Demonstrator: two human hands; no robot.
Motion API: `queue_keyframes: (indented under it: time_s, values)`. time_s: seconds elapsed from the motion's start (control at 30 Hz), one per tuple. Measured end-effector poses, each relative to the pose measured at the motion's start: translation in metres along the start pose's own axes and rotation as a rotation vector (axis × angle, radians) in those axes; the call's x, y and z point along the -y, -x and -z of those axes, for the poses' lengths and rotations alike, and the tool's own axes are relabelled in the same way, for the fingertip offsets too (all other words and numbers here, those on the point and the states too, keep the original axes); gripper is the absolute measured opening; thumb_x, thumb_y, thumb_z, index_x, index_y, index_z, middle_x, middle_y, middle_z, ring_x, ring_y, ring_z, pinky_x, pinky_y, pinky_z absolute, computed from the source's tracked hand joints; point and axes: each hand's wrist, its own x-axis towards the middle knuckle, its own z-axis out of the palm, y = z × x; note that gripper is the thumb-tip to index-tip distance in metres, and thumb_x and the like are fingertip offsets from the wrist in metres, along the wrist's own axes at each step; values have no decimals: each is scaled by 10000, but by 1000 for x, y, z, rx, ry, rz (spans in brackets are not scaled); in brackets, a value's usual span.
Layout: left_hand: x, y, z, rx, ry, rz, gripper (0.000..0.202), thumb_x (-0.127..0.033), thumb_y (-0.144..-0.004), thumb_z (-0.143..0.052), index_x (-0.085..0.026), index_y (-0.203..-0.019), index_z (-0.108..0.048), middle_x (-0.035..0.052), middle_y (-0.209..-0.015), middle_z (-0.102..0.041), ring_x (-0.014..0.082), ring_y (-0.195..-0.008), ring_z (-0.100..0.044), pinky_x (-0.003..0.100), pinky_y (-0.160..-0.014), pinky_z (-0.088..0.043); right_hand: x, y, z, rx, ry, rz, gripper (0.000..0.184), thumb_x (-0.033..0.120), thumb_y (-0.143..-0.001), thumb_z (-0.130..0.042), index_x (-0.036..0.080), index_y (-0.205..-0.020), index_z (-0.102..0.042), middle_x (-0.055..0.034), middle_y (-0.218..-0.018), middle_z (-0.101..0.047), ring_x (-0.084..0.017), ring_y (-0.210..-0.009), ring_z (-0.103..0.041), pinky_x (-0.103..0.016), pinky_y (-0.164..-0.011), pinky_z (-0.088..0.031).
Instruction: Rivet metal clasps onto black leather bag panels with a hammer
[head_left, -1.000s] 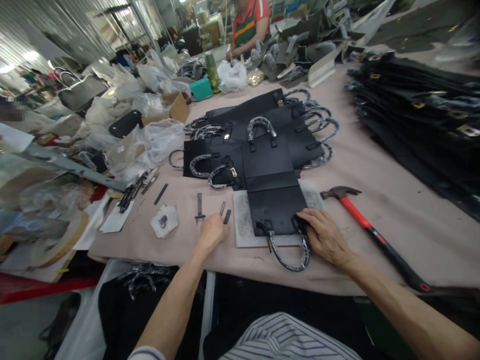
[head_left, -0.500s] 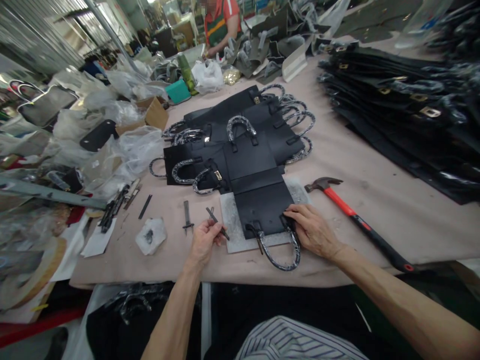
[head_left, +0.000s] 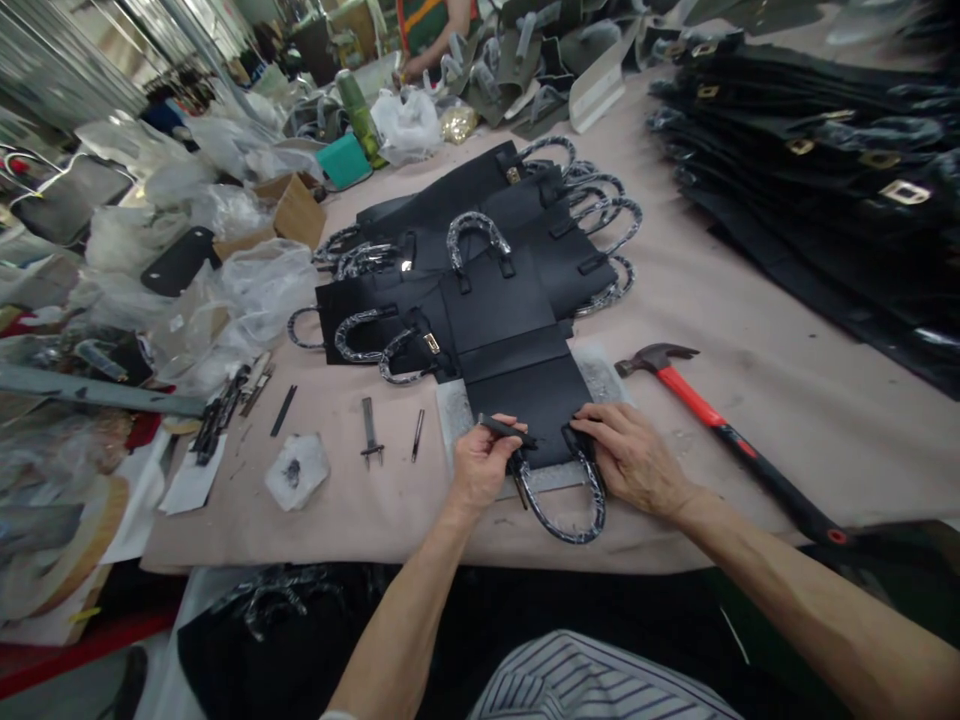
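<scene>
1. Since half a second ago, the left hand (head_left: 480, 465) has moved from beside the grey slab (head_left: 455, 400) to above the near part of the flat black leather-like panel (head_left: 525, 395), bringing along a flat dark metal tool (head_left: 499, 427); the right hand (head_left: 634, 455) stays at the panel's near right corner.
2. The left hand pinches the tool between thumb and fingers, its tip pointing right above the panel; contact is unclear. The right fingers bend over one end of a black U-shaped handle wrapped in clear plastic (head_left: 579, 537); whether they grip or only press, I cannot tell.
3. The panel lies flat at the centre, its near part on the slab, the handle hanging toward the lower edge.
4. Judging by the layout, this piece is partway: a similar handle (head_left: 476, 225) sits on its far part, while the near one looks unfinished. How firmly either is fixed does not show.
5. Left of the slab lie a slim metal rod (head_left: 417, 435) and a two-pronged metal tool (head_left: 368, 430); to the right, a red-and-black claw hammer (head_left: 686, 395).
6. Upper left, an open brown cardboard box (head_left: 300, 215) has clear plastic at its mouth. Lower left, a whitish tub (head_left: 166, 640) holds black pieces (head_left: 247, 660).
</scene>
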Motion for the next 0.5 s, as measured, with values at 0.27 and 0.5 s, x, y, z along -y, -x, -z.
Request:
queue_keyframes:
  time_s: [0.27,0.5]
  values:
    - [8,5,1,-51,-100,-106,187,-259,-905,-687,-162,-1064,-698,77,-991,-794,213,-932,-760,346,-909,-609,-2,0,-1,6,9,6,361,86,-910,-465,164,-1216,-640,-148,-1234,-633,-293,-1109,-576,-488,-952,-498]
    - [14,5,1,-58,-129,-149,169,-248,-916,-690,-162,-1061,-701,77,-991,-792,216,-932,-760,360,-916,-609,-3,1,-1,17,12,-2,367,78,-909,-470,166,-1227,-629,-140,-1242,-632,-287,-1107,-574,-482,-954,-494]
